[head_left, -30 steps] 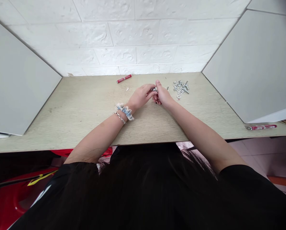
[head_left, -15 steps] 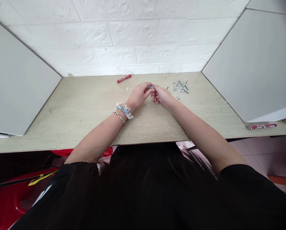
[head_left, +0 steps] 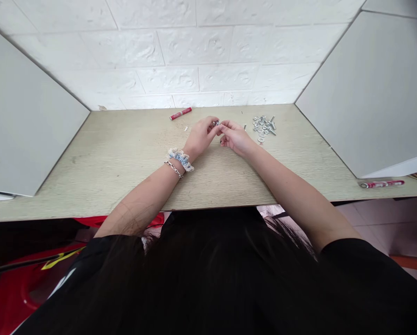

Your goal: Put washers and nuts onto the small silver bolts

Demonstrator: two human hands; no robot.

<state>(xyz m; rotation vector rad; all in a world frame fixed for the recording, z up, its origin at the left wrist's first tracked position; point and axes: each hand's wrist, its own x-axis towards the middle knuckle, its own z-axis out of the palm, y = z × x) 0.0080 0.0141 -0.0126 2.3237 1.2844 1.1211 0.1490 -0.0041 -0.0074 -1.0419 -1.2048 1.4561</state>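
Observation:
My left hand (head_left: 201,136) and my right hand (head_left: 234,137) meet over the far middle of the wooden desk (head_left: 124,158). Both pinch a small metal bolt (head_left: 216,123) between their fingertips; its details are too small to read. A pile of several silver bolts, nuts and washers (head_left: 263,125) lies just right of my right hand. One loose bolt (head_left: 245,126) lies between that pile and my fingers. A scrunchie and a chain bracelet (head_left: 179,161) sit on my left wrist.
A red tube (head_left: 180,113) lies near the back wall, left of my hands. Grey partition panels (head_left: 369,93) stand on both sides of the desk. Another red-and-white tube (head_left: 381,184) lies at the right front edge. A red object (head_left: 27,288) shows below the desk.
Both hands have drifted slightly left and away from me, still pinched together on the small metal part. My right thumb, raised a second ago, is now down.

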